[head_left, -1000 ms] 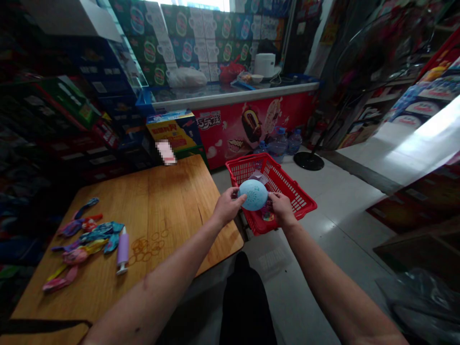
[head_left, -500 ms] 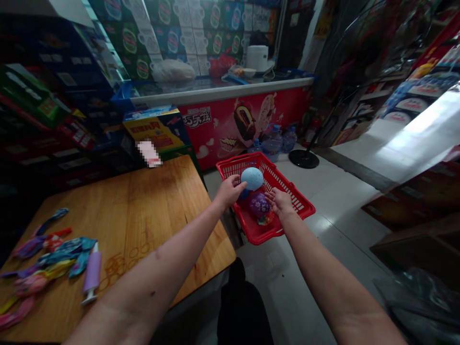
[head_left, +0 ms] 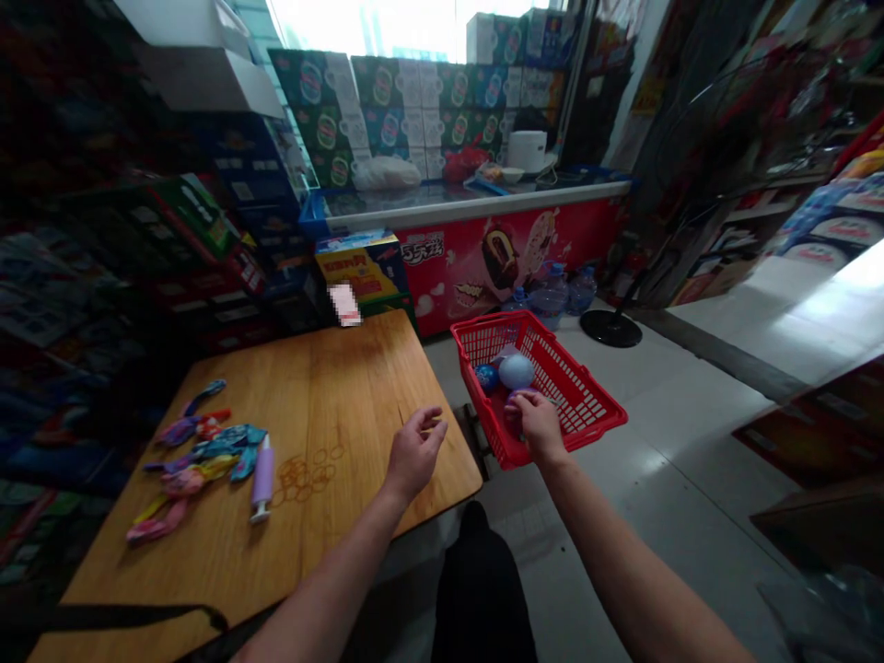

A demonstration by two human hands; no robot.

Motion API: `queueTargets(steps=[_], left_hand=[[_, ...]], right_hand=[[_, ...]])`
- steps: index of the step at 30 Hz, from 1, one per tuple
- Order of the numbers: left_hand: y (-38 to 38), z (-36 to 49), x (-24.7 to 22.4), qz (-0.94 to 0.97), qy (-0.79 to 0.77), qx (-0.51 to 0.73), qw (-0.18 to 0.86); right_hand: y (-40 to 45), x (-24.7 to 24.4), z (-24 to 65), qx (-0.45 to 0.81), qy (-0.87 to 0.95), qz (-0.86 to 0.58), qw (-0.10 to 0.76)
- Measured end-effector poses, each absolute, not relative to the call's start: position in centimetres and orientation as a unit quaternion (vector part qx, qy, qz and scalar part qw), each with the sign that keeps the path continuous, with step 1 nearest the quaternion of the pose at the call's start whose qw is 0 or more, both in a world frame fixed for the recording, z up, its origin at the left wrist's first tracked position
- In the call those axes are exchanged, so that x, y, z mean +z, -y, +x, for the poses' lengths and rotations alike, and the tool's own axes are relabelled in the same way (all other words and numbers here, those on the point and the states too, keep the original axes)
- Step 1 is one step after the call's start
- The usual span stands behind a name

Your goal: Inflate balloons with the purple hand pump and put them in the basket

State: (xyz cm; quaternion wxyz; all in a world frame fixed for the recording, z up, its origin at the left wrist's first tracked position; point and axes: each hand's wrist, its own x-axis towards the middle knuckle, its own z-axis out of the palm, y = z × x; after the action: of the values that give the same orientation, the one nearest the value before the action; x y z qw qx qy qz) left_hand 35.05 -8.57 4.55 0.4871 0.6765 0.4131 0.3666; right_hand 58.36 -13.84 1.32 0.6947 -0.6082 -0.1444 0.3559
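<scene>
My left hand [head_left: 414, 453] hangs over the near edge of the wooden table [head_left: 345, 387], fingers loosely curled and holding nothing. My right hand [head_left: 537, 425] is at the near side of a red plastic basket [head_left: 580, 396], its fingers curled at a purple object [head_left: 521, 394], mostly hidden by the hand. A pale blue inflated balloon [head_left: 517, 371] lies in the basket beside a smaller blue ball [head_left: 487, 378]. Deflated balloons [head_left: 207, 456], a lilac hand pump [head_left: 261, 479] and rubber bands [head_left: 304, 477] lie on the table, left of my left hand.
Behind the basket stand a red ice-cream freezer [head_left: 497, 249] and water bottles [head_left: 549, 299]. A round black fan base [head_left: 611, 328] sits on the tiled floor to the right. Stacked boxes line the left side. A dark trouser leg [head_left: 480, 589] shows below.
The pale blue balloon, held in both hands a second ago, now lies in the basket. My left hand has moved back over the table, and the view has shifted slightly.
</scene>
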Motion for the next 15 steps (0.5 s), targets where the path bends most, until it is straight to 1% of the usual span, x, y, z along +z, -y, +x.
queueTargets(steps=[3,7,11,13,15], left_hand=[[12.3,29.2,4.3,0.664,-0.443,0.365,0.479],[16.8,20.5,3.1,0.651,-0.491,0.368,0.448],[20.0,11.7,2.3,0.637,-0.543,0.368,0.404],[21.1,7.6,2.0,0.626,-0.569,0.375,0.380],[22.1,3.6,1.8,0.621,-0.585,0.375,0.361]], right_hand=[[16.1,3.6,53.3,0.355,0.176,-0.607,0.689],[20.2,5.1,45.7,0.379,0.271,-0.607,0.644],[24.6,4.4,39.0,0.390,0.342,-0.610,0.599],[26.6,3.6,36.4,0.373,0.385,-0.627,0.565],[28.3,2.9,34.4,0.323,0.438,-0.644,0.538]])
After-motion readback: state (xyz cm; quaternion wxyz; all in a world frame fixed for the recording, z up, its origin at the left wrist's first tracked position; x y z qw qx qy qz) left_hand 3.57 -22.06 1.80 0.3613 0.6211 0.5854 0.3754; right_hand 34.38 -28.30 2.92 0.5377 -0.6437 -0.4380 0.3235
